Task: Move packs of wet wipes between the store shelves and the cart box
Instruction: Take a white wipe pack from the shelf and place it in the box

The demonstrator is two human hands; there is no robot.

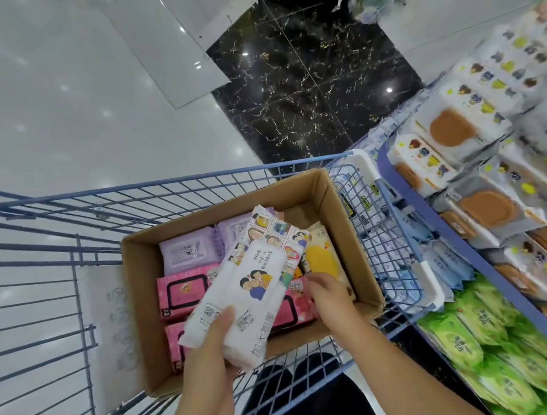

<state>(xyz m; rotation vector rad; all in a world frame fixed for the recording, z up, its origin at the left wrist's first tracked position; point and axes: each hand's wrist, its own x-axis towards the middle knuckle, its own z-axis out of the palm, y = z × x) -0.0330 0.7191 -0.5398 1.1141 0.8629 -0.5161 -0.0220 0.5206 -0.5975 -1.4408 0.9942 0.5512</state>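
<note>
- Wipes pack [255, 284], soft, probably light, above the box [342, 221]; left hand [208, 353] grasps its near end.
- Right hand [330, 298] in the box, grip impossible to tell.

An open cardboard box [143, 315] sits against the right side of the cart [69, 203]. Inside it, purple packs [189, 255] lie flat by the far wall, pink packs [180, 293] nearer, and a yellow pack [318, 259] on the right. The left hand [209, 369] grips a tilted white cartoon-printed pack [255, 284] above them. Brown-lidded packs [449, 128] and green packs [478, 332] fill the shelves [447, 226].
</note>
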